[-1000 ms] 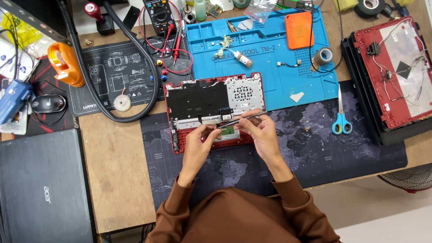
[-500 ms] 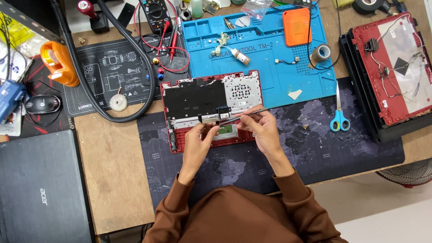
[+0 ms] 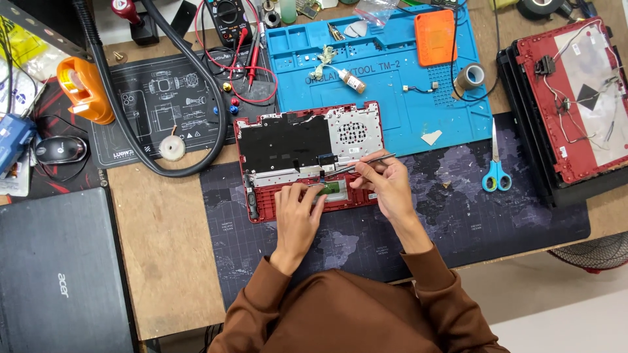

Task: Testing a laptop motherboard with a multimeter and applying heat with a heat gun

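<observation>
A red laptop base (image 3: 281,147) lies opened, underside up, on a dark map-print desk mat (image 3: 458,209). My left hand (image 3: 296,216) presses its fingertips on the small green board (image 3: 330,188) at the base's near edge. My right hand (image 3: 386,184) pinches thin metal tweezers (image 3: 360,164), whose tips point left toward the same board.
A blue work mat (image 3: 392,91) with small parts and an orange tray (image 3: 435,37) lies behind. Blue scissors (image 3: 495,171) and a red laptop lid (image 3: 575,98) are at right. A closed dark laptop (image 3: 59,268), mouse (image 3: 60,149), black hose (image 3: 157,98) and multimeter (image 3: 226,14) are at left.
Both hands keep their hold at the laptop's near edge. The view has shifted slightly; nothing else has visibly moved.
</observation>
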